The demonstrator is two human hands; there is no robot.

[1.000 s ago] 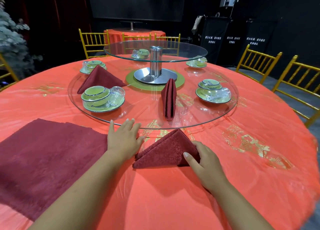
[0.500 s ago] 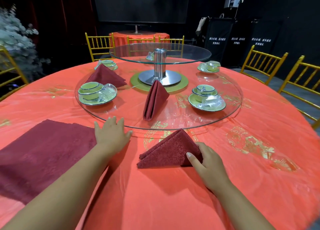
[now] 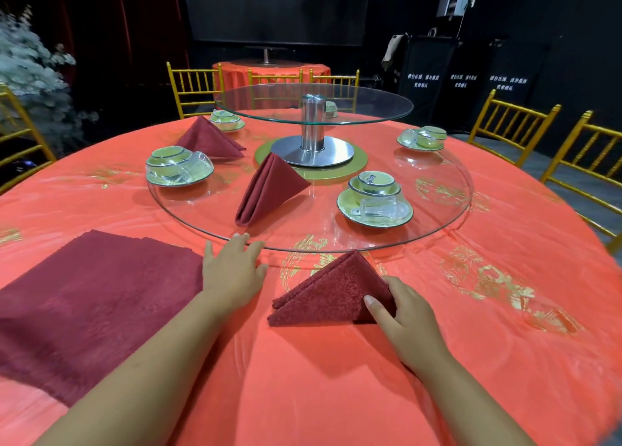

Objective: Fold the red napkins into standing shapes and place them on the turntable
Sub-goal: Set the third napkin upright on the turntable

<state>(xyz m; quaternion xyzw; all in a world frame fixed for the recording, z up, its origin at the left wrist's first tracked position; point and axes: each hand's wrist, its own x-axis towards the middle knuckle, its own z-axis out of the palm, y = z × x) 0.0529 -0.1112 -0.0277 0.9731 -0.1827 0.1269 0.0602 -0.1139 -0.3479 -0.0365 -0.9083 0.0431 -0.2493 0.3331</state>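
A folded red napkin (image 3: 331,290) stands as a low triangle on the red tablecloth just in front of the glass turntable (image 3: 437,210). My right hand (image 3: 404,324) holds its right corner, thumb on the front face. My left hand (image 3: 232,267) lies flat with its fingertips on the turntable's near rim. Two folded napkins stand on the turntable: one (image 3: 266,190) near the front centre, another (image 3: 208,139) at the back left. A stack of flat red napkins (image 3: 91,304) lies on the table to my left.
Several green bowl-and-plate settings with upturned glasses sit on the turntable, the nearest (image 3: 375,198) at front right and another (image 3: 176,166) at left. A smaller raised glass tier (image 3: 313,104) stands on a steel post. Gold chairs (image 3: 511,129) ring the table.
The turntable has turned, carrying the napkins and bowls leftward under my left hand's fingers, which slid left along the rim. My right hand has stayed on the napkin.
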